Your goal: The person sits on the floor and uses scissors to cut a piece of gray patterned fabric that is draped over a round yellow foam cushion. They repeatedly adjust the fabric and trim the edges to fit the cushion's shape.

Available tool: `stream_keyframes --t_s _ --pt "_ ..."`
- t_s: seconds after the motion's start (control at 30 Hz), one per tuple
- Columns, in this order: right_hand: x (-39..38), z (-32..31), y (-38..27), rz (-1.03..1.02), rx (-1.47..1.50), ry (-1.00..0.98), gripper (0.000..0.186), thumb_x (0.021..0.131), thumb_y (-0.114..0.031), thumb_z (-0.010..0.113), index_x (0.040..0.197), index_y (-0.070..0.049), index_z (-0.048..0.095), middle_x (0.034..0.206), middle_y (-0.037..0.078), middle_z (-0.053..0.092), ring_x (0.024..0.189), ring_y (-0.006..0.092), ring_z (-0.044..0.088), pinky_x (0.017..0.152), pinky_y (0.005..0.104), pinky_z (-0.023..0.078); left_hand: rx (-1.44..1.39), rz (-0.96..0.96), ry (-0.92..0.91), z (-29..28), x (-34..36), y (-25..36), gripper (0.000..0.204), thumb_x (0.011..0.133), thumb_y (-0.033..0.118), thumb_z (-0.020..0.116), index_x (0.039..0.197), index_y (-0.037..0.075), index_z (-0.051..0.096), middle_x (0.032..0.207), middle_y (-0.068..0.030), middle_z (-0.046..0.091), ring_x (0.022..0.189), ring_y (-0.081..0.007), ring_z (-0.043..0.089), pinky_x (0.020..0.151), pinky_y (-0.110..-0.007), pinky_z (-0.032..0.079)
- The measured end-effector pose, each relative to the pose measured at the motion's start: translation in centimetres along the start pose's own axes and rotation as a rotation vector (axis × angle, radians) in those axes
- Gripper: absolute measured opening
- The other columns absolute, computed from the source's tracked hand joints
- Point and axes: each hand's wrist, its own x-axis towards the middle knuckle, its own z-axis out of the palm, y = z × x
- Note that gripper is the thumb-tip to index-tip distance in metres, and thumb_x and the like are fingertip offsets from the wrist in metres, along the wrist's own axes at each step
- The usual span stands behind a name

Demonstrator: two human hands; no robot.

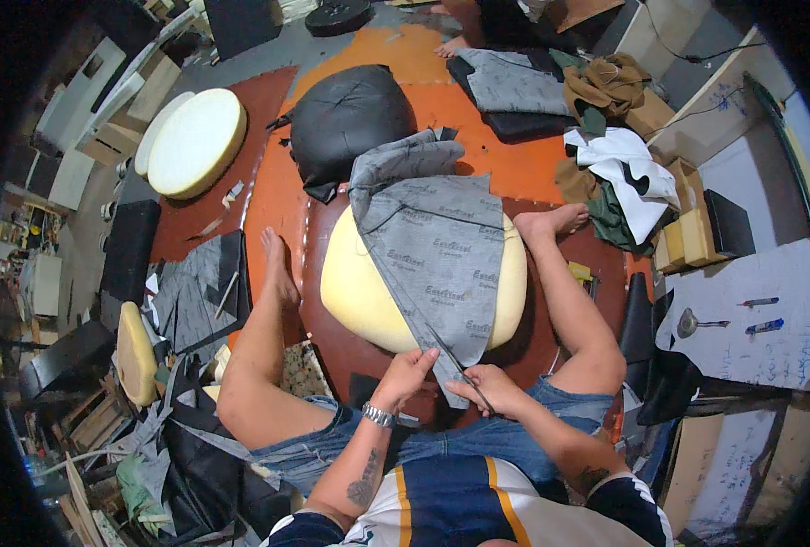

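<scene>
A sheet of grey upholstery vinyl (441, 246), its printed backing facing up, lies draped over a rounded yellow foam cushion (355, 287) between my legs. My left hand (405, 378) pinches the near edge of the sheet, close to its narrow end. Beside it, my right hand (496, 390) is closed around a slim dark tool that looks like scissors (455, 362). The blades slant up and left across the narrow end of the vinyl. A dark seam crosses the upper part of the sheet, which is bunched at its far end.
A black stuffed cushion (355, 118) sits beyond the foam. Round cream foam discs (195, 146) lie at far left. Fabric scraps (619, 173) are heaped at right, near a white board (751, 319) holding a spoon-like tool and pens. Another person's foot (452, 47) shows at the top.
</scene>
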Motion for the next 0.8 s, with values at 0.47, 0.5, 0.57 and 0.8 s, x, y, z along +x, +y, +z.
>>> stream_keyframes --t_s 0.47,0.5,0.57,0.8 --pt "-0.5 -1.1 0.2 -0.049 -0.132 -0.01 0.042 0.091 -0.037 0.078 0.078 0.001 0.064 0.052 0.006 0.056 0.04 0.0121 0.05 0.04 0.032 0.038 -0.074 0.224 0.063 -0.6 2.5 -0.2 0.033 0.107 0.033 0.056 0.112 0.004 0.07 0.093 -0.0002 0.071 0.082 -0.0086 0.063 0.072 -0.025 0.051" --pt "-0.4 -1.1 0.2 -0.048 -0.113 -0.008 0.045 0.091 -0.039 0.078 0.076 0.001 0.063 0.052 0.006 0.056 0.04 0.0127 0.05 0.04 0.0325 0.039 -0.069 0.175 0.091 -0.5 2.5 -0.1 0.033 0.107 0.032 0.056 0.112 0.003 0.07 0.093 -0.0001 0.071 0.08 -0.0086 0.063 0.071 -0.026 0.051" --pt "0.0 -0.9 0.1 0.0 -0.075 -0.018 0.05 0.09 -0.044 0.077 0.073 0.0 0.061 0.052 0.007 0.055 0.041 0.0138 0.051 0.042 0.0336 0.04 -0.055 0.095 0.111 -0.4 2.3 0.1 0.033 0.108 0.031 0.055 0.113 0.002 0.07 0.093 0.0 0.07 0.077 -0.0086 0.061 0.07 -0.026 0.051" --pt "2.6 -1.0 -1.1 -0.022 -0.159 -0.004 0.062 0.087 -0.057 0.074 0.069 0.001 0.058 0.055 0.009 0.053 0.051 0.017 0.052 0.051 0.0381 0.043 0.048 0.188 0.105 -0.6 1.6 0.7 0.029 0.108 0.027 0.054 0.11 0.002 0.07 0.091 -0.0008 0.072 0.072 -0.0085 0.062 0.061 -0.028 0.053"
